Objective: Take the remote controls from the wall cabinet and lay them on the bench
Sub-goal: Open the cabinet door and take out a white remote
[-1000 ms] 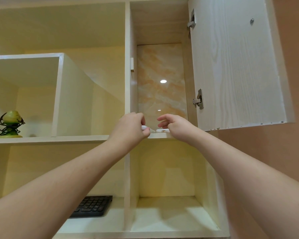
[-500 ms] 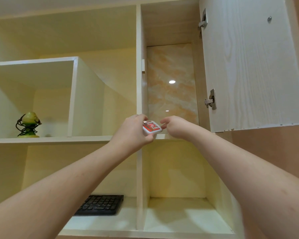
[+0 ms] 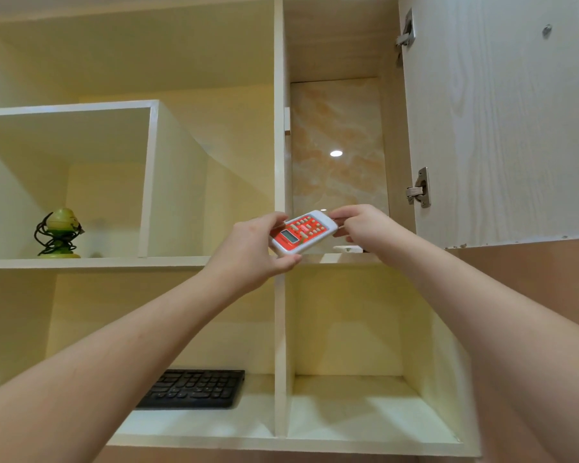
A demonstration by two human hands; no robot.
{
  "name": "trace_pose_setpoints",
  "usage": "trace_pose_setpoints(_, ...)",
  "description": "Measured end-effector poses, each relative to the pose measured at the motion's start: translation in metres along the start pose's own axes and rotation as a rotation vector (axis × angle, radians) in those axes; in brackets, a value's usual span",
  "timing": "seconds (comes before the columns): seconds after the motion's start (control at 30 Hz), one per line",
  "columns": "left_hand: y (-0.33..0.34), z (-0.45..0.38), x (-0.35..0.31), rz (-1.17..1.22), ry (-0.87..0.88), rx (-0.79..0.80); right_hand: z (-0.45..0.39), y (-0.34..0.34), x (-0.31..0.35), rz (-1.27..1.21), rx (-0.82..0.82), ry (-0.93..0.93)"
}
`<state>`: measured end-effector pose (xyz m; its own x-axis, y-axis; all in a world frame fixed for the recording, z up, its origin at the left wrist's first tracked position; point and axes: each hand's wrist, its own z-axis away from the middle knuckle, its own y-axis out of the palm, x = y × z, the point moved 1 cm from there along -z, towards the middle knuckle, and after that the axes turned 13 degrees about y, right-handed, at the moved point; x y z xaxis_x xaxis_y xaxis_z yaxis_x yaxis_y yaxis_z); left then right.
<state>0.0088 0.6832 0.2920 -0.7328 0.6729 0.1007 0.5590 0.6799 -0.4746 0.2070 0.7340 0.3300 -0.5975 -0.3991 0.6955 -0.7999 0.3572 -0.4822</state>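
Nearest the camera, a black flat keyboard [image 3: 194, 389] lies on the lower left shelf. Above it, both forearms reach up to the open compartment. The left hand [image 3: 251, 252] grasps the white rectangular remote control with an orange-red button face [image 3: 302, 231] by its lower end, fingers curled round it. The right hand [image 3: 361, 228] pinches the remote's upper end. The long axis runs diagonally, lower left to upper right, spanning both hands. A second white object [image 3: 347, 248], probably another remote, lies flat on the compartment shelf just below the right hand, the nearer hand to it. Beyond stand the marbled back panel [image 3: 336, 145] and the pale wood-grain cabinet door [image 3: 498, 121], swung open.
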Motion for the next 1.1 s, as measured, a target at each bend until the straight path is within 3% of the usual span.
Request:
trace_pose_setpoints(0.3, 0.003, 0.015, 0.009, 0.226, -0.001, 0.104, 0.039, -0.017, -0.026, -0.449, 0.121, 0.101)
trace_pose_setpoints(0.83, 0.007, 0.098, 0.015, 0.591, -0.106, 0.207, 0.144, 0.019, -0.060, -0.727, 0.195, 0.279)
trace_pose_setpoints(1.1, 0.028, 0.149, 0.008, 0.771, -0.220, 0.241, 0.205, 0.043, -0.088, -0.782, 0.110, 0.362)
